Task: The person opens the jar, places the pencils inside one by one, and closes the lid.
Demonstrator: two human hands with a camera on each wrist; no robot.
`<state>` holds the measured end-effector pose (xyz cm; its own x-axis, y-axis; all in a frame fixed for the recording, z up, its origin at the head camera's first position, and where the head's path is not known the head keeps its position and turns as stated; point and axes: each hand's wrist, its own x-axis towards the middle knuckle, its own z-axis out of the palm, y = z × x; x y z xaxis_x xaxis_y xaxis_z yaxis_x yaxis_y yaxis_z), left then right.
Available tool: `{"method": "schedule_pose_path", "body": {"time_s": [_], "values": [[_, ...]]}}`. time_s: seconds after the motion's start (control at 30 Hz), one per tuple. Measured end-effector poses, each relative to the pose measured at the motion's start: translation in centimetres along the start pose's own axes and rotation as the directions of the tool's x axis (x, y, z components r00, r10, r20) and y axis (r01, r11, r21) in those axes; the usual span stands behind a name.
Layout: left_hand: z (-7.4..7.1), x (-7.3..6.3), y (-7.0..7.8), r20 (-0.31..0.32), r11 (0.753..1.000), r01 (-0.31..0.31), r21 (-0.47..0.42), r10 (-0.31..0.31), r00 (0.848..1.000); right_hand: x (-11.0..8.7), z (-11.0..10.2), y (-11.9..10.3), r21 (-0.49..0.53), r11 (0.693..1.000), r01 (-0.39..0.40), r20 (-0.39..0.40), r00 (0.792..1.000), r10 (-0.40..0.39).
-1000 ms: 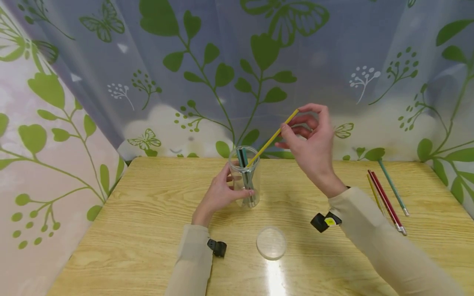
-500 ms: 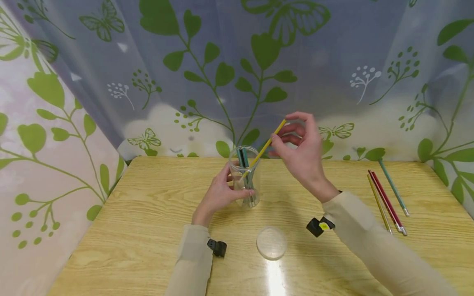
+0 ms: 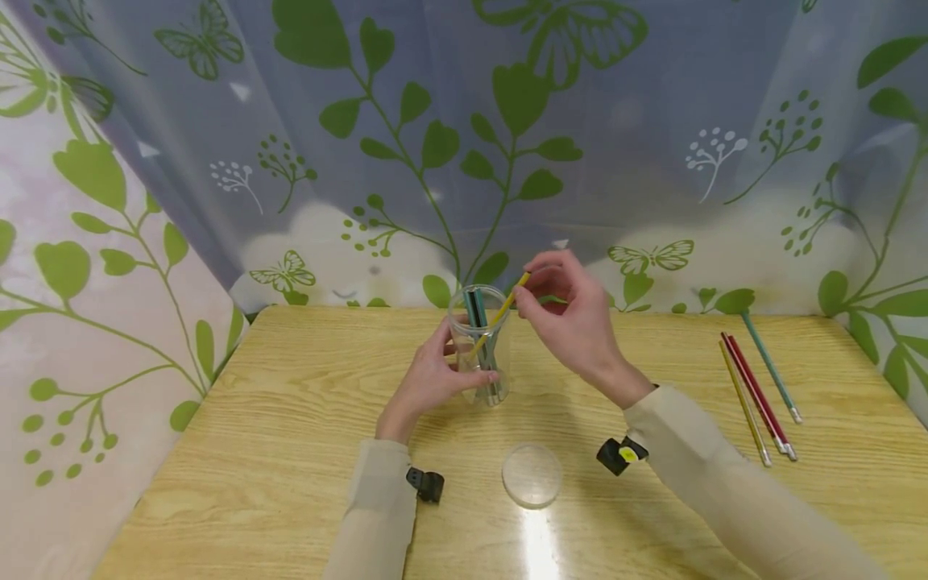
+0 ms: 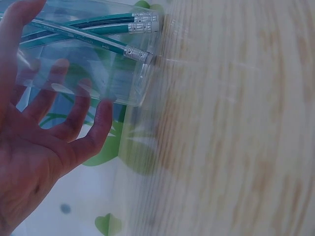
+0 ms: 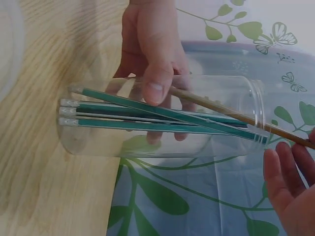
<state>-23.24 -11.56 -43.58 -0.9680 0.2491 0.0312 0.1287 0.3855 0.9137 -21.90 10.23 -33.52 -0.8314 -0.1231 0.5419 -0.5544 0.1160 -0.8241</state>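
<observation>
A clear jar point(image 3: 500, 379) stands upright near the table's back edge, holding several green pencils point(image 5: 152, 126) with their eraser ends down. My left hand point(image 3: 429, 377) grips the jar's side, thumb in front and fingers behind it. Between thumb and fingertips, my right hand point(image 3: 573, 322) pinches a yellow pencil point(image 3: 502, 312) by its upper end, just above and right of the rim. This pencil slants down through the mouth into the jar. In the left wrist view, the left hand point(image 4: 54, 128) curves about the jar, and the green pencils point(image 4: 98, 37) reach its base.
A round clear lid point(image 3: 532, 477) lies on the table point(image 3: 275, 451) in front of the jar. At the right lie a yellow pencil point(image 3: 745, 403), red pencils point(image 3: 757, 395) and a green pencil point(image 3: 772, 366). A patterned curtain point(image 3: 623, 161) hangs behind the table.
My right hand has moved down and left toward the jar's mouth, lowering the yellow pencil deeper inside. The left hand and the jar have stayed in place.
</observation>
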Motion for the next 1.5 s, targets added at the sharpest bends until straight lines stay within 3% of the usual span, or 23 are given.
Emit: {"method": "schedule_pose_path", "body": {"time_s": [0.27, 0.6, 0.77, 0.97, 1.1, 1.27, 1.5], "values": [[0.0, -0.1, 0.1, 0.009, 1.0, -0.017, -0.026, 0.017, 1.0, -0.7, 0.0, 0.7, -0.126, 0.992, -0.001, 0.125, 0.992, 0.017], [0.0, -0.1, 0.1, 0.014, 1.0, -0.013, -0.015, 0.014, 1.0, -1.1, 0.3, 1.1, -0.206, 0.978, -0.019, 0.176, 0.983, 0.056], [0.0, -0.1, 0.0, 0.016, 1.0, -0.015, -0.027, 0.015, 1.0, -1.2, 0.5, 1.4, -0.245, 0.969, 0.021, 0.188, 0.982, 0.026], [0.0, -0.1, 0.0, 0.018, 1.0, -0.008, -0.026, 0.009, 1.0, -1.2, 0.7, 1.6, -0.304, 0.941, 0.15, 0.199, 0.976, -0.091], [-0.1, -0.1, 0.0, 0.018, 1.0, -0.005, -0.022, 0.006, 1.0, -1.2, 0.6, 1.7, -0.309, 0.935, 0.173, 0.204, 0.972, -0.113], [-0.1, -0.1, 0.1, 0.017, 1.0, 0.001, -0.026, -0.001, 1.0, -1.4, 0.2, 1.7, -0.264, 0.953, 0.15, 0.194, 0.976, -0.1], [-0.1, -0.2, 0.1, 0.017, 1.0, 0.003, -0.024, -0.003, 1.0, -2.0, -1.8, 1.9, -0.213, 0.969, 0.124, 0.144, 0.985, -0.094]]}}
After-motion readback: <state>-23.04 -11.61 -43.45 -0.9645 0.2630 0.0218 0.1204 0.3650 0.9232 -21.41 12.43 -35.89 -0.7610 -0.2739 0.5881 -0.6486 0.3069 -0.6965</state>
